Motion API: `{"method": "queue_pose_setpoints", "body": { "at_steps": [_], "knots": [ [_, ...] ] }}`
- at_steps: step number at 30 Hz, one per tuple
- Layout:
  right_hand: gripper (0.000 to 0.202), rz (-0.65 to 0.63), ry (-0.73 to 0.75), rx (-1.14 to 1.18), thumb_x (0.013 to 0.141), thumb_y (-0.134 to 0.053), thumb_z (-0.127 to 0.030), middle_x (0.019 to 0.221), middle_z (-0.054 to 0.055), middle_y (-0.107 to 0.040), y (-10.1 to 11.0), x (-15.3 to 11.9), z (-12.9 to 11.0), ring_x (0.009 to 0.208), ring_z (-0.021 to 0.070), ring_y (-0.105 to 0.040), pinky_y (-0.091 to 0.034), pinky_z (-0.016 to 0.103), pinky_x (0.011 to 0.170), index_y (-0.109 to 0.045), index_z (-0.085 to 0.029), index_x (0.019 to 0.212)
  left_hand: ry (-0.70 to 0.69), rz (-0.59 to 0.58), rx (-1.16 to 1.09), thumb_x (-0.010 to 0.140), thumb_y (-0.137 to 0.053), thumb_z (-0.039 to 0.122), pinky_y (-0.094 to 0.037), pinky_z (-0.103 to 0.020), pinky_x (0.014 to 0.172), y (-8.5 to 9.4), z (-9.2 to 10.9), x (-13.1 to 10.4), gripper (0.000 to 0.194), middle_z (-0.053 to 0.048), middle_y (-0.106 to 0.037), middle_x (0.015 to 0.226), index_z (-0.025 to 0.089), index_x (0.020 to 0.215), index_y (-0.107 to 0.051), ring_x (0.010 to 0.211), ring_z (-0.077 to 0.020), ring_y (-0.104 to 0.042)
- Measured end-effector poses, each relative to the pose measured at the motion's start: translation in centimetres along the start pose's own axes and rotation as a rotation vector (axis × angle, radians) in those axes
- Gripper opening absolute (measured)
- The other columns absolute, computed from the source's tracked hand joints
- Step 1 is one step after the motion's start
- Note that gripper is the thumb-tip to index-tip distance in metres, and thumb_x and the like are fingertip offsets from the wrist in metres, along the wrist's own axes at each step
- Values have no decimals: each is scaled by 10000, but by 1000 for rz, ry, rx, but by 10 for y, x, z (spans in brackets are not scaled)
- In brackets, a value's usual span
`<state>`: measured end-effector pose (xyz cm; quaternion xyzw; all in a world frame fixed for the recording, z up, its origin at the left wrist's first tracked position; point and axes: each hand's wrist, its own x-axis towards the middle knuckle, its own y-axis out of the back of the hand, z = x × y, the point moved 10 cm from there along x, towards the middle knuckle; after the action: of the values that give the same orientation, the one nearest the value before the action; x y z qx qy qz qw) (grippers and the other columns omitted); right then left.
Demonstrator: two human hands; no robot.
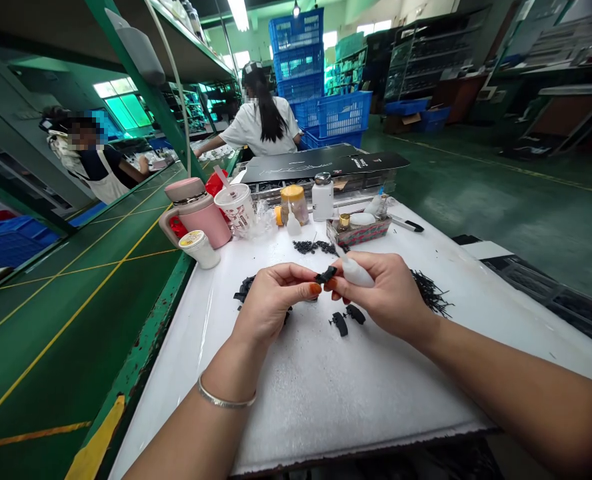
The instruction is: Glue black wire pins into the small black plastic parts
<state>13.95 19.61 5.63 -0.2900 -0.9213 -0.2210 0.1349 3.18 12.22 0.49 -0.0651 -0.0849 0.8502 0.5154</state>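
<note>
My left hand (269, 303) pinches a small black plastic part (326, 275) between thumb and fingertips, above the white work surface. At the part's other end, the thumb and fingertip of my right hand (393, 290) also touch it. A small white squeeze bottle (359, 274) with a thin nozzle is tucked in my right hand, its tip pointing up and away. Two black curved parts (347, 320) lie on the surface just below my hands. Beside my left hand is a pile of black parts (245, 289), partly hidden. Thin black sticks (431, 293) lie beyond my right wrist.
Tiny black pieces (316, 247) lie scattered ahead. A pink mug (209, 223), a plastic cup (237, 207), a white pump bottle (323, 199) and a small tray (363, 232) stand at the back. A green conveyor belt (76, 293) runs along the left. Two people work farther off.
</note>
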Motion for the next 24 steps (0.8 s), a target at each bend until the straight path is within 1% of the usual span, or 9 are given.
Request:
{"method": "queue_pose_setpoints", "body": {
  "at_steps": [3,6,9,12,14,17,19,21,24],
  "knots": [
    [105,75,-14,8,789,-643,-238,602,-5,-622,14,4,1,535,113,-560,-432,218,494,-652,-148,736,-14,72,56,630,-779,259,-471,-221,638,14,5,2,190,-21,-664,743,153,756,-684,670,-112,-591],
    [119,134,-22,-32,773,-661,-238,580,-3,-618,29,8,0,514,114,-561,-441,220,481,-643,-151,693,-76,151,326,672,-739,307,-438,-227,583,26,13,4,166,-24,-659,716,164,742,-694,635,-122,-562],
    [142,178,-22,-69,761,-663,-225,568,4,-612,41,10,0,516,121,-562,-450,230,482,-629,-153,643,-204,168,706,698,-704,283,-432,-273,635,22,23,5,93,-41,-681,754,198,731,-723,706,-173,-581],
    [141,199,-30,-53,757,-657,-230,562,9,-606,49,13,3,509,128,-556,-452,239,467,-630,-150,644,-351,173,932,727,-665,240,-426,-303,744,13,33,3,73,-29,-691,813,251,734,-737,830,-206,-581],
    [141,218,-26,-34,757,-658,-244,557,9,-600,54,14,6,500,128,-548,-447,242,456,-635,-149,655,-394,229,941,737,-653,244,-424,-296,745,17,41,0,82,-26,-691,829,254,744,-735,860,-209,-577],
    [151,266,-26,-21,752,-668,-257,553,6,-598,65,16,9,493,125,-541,-441,244,458,-633,-150,651,-406,374,794,741,-654,296,-430,-263,674,34,58,-8,109,-34,-691,852,219,775,-724,848,-202,-587],
    [159,294,-38,-27,744,-676,-255,545,4,-598,71,17,12,496,125,-540,-433,244,467,-625,-151,635,-398,431,735,743,-653,324,-430,-254,656,38,69,-9,149,-36,-693,846,200,793,-718,819,-196,-596],
    [161,305,-49,-28,739,-678,-250,540,0,-597,75,18,13,502,126,-541,-424,243,475,-616,-154,626,-366,363,808,748,-645,325,-431,-261,671,27,71,3,152,-36,-694,835,203,797,-721,803,-200,-600],
    [154,292,-45,-25,745,-664,-245,544,-3,-597,75,19,13,512,128,-540,-409,241,481,-614,-156,630,-314,146,1044,716,-657,256,-425,-297,739,-3,58,35,100,-51,-694,841,229,772,-735,840,-235,-596]
  ]
}}
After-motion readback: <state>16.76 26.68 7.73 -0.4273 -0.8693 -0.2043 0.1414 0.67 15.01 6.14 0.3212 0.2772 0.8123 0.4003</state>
